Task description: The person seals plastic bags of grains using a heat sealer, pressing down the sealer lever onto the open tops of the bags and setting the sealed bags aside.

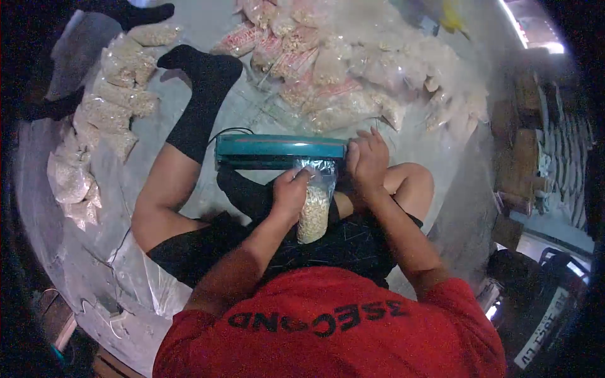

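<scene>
A teal bag sealer (277,145) lies crosswise on the floor in front of my crossed legs. A clear plastic bag (314,217) of small pale pieces hangs from its front edge, the bag's upper end at the sealer's bar. My left hand (291,194) is closed on the left side of the bag, just below the bar, with the thumb on the plastic. My right hand (368,157) grips the right end of the sealer, thumb against the end of its arm and the other fingers pointing up. The bag's mouth is hidden.
Filled bags (120,91) form a curved row at left. More filled bags, some with red print (296,50), are heaped beyond the sealer. Another person's dark-socked foot (151,14) shows at upper left. A black cable (230,130) runs behind the sealer; stacked goods (561,151) stand at right.
</scene>
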Available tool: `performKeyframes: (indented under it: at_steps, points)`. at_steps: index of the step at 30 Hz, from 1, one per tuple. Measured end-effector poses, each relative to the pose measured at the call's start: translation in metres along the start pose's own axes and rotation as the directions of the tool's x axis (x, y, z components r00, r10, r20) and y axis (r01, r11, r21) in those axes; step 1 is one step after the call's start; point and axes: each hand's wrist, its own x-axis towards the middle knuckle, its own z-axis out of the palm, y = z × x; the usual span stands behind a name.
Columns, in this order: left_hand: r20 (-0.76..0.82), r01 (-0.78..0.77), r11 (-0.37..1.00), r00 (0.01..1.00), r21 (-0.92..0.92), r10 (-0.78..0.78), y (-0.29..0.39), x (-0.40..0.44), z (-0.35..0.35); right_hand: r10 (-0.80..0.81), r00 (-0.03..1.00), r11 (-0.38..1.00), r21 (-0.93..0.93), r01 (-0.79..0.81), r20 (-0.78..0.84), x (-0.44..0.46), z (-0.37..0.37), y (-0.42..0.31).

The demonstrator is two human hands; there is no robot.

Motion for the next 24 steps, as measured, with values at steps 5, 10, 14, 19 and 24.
performKeyframes:
  at_steps: [5, 10, 14, 19, 24]
  points:
    - [0.116, -0.014, 0.997, 0.993, -0.079, 0.023, -0.01, 0.008, -0.008, -0.036, 0.994, 0.999, 0.004, 0.037, -0.105, 0.004, -0.028, -0.016]
    - [0.098, -0.056, 0.997, 0.993, -0.062, 0.062, -0.016, 0.005, -0.006, -0.127, 0.985, 0.991, -0.046, 0.122, -0.117, 0.025, -0.09, -0.046]
    - [0.203, -0.099, 0.995, 0.974, -0.031, 0.103, -0.005, -0.027, 0.001, -0.052, 0.963, 0.996, 0.051, 0.068, -0.266, -0.024, -0.091, -0.038]
    - [0.224, -0.203, 0.978, 0.957, 0.051, 0.186, -0.008, -0.065, -0.002, 0.364, 0.913, 0.628, 0.676, -0.387, 0.185, -0.136, -0.092, -0.054]
    - [0.269, -0.25, 0.966, 0.937, 0.07, 0.223, 0.014, -0.125, -0.007, -0.325, 0.662, 0.803, 0.567, -0.184, 0.675, -0.125, -0.094, -0.061]
